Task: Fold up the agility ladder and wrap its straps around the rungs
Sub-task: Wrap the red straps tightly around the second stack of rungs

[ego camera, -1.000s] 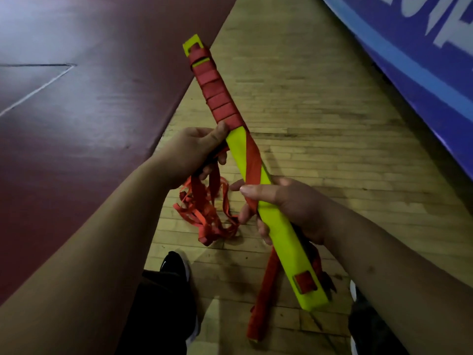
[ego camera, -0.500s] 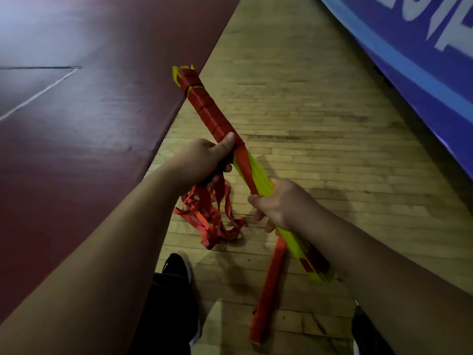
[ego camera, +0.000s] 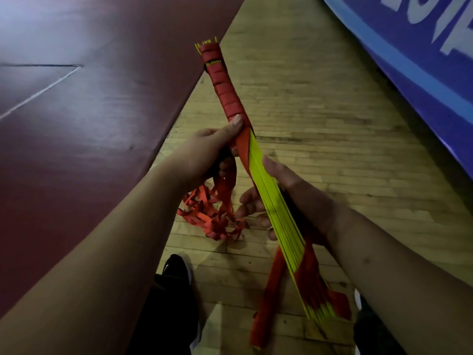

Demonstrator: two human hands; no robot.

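Strap (ego camera: 242, 147) is crossing rungs (ego camera: 267, 188) aslant, left hand (ego camera: 204, 157) thumbing down the last turn, right hand (ego camera: 294, 198) curling round them lower down; next lap is wanting a taut, overlapping pull.

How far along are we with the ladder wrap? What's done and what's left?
Done: the yellow rungs are stacked together, and red strap wraps cover the far end down to the left hand. In hand: the left hand and right hand both grip the stack. Left: the near half is bare, and a loose strap tangle below the left hand remains to wind.
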